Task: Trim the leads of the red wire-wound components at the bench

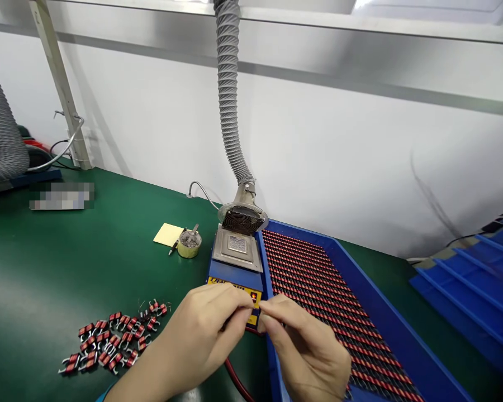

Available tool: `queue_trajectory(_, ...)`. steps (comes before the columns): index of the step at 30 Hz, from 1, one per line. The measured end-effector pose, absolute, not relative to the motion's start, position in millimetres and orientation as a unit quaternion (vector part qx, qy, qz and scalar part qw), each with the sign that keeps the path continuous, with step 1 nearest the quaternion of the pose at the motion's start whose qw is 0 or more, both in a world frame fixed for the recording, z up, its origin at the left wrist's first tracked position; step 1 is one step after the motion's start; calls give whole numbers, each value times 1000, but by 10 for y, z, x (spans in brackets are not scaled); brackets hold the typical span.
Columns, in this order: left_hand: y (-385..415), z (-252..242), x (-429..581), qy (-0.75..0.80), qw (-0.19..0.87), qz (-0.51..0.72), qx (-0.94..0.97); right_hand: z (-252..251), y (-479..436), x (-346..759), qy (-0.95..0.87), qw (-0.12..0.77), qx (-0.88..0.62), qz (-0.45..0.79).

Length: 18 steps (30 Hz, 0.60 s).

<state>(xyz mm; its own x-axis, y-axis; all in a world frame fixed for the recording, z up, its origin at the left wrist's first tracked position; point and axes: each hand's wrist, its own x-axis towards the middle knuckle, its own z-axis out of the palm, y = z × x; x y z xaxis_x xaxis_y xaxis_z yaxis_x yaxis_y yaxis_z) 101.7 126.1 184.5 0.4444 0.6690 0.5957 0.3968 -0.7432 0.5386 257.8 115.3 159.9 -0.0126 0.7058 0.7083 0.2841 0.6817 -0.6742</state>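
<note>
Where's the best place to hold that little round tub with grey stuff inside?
Probably hold the tub by its curved outer wall, below the open rim. Come from the near right: the pen and yellow paper lie on its left, and something sticks up from its top.

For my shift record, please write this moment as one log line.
left hand: near right hand | anything held: unclear | loose parts: on table | blue tray: rows of parts
</note>
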Motion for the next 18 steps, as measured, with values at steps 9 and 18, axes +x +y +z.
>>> queue_trajectory(9, 1275, 1784, 1028, 296, 40, 416, 859, 1649, 1146, 2473, -568, 573, -349, 476)
queue_trajectory(18, 1240, 1847, 1028, 328, 237, 420, 813, 1665, 1102, 2512, -715, 588, -374, 56)
